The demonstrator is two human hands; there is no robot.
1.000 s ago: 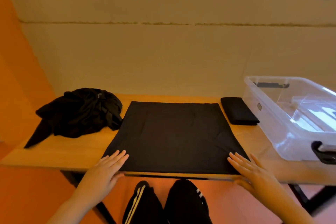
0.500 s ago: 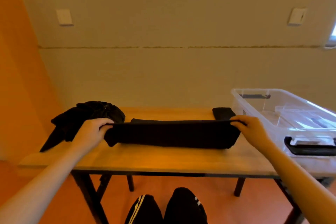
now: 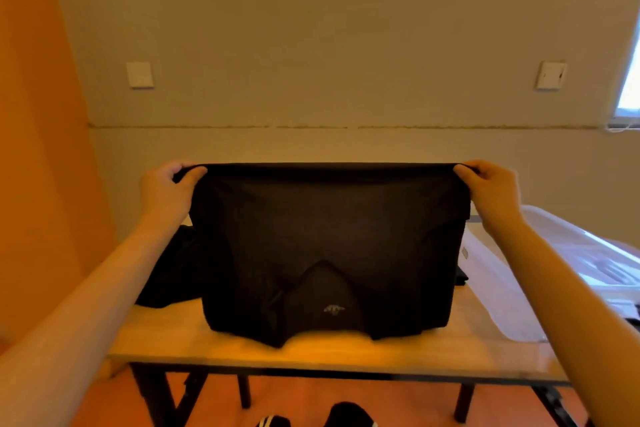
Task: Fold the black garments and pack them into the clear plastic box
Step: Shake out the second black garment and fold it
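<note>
I hold a black garment (image 3: 325,239) up in front of me, stretched wide. My left hand (image 3: 166,191) grips its top left corner and my right hand (image 3: 491,191) grips its top right corner. The cloth hangs down, and its lower edge with a small pale logo touches the wooden table (image 3: 311,354). A heap of unfolded black garments (image 3: 173,274) lies on the table behind it at the left. The clear plastic box (image 3: 512,270) stands on the right end of the table. A sliver of a folded black garment (image 3: 461,276) shows beside the box.
A wall with two white switch plates (image 3: 139,74) stands close behind the table. An orange wall runs along the left. The table's black legs (image 3: 152,395) and my knees show below its front edge.
Both hands took the garment's near corners, carried them to the far edge, then lifted the cloth off the table. It now hangs upright. My view has tilted upward.
</note>
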